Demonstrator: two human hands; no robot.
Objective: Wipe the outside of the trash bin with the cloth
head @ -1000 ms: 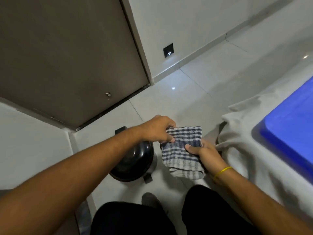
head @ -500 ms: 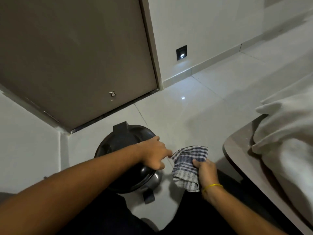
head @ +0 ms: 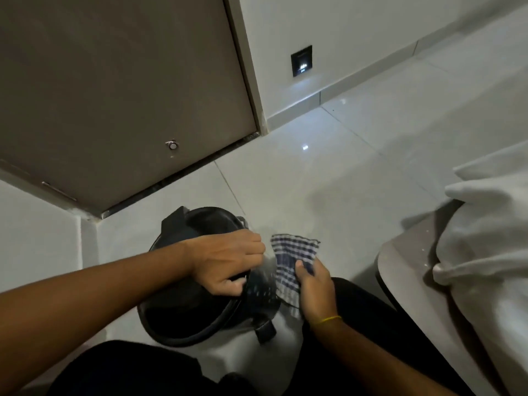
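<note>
Dark trouser legs at bottom edge. Right hand, thin yellow band on wrist, fingers closed on blue-and-white checked cloth, woven, crumpled, pressed to shiny metal side of pedal bin. Left hand fingers curled over bin's black domed lid, gripping rim. Black pedal juts from bin base. Bin stands on glossy pale floor tiles, near wall corner. White bedding right. Brown door beyond; small lit wall plate. No readable writing.
</note>
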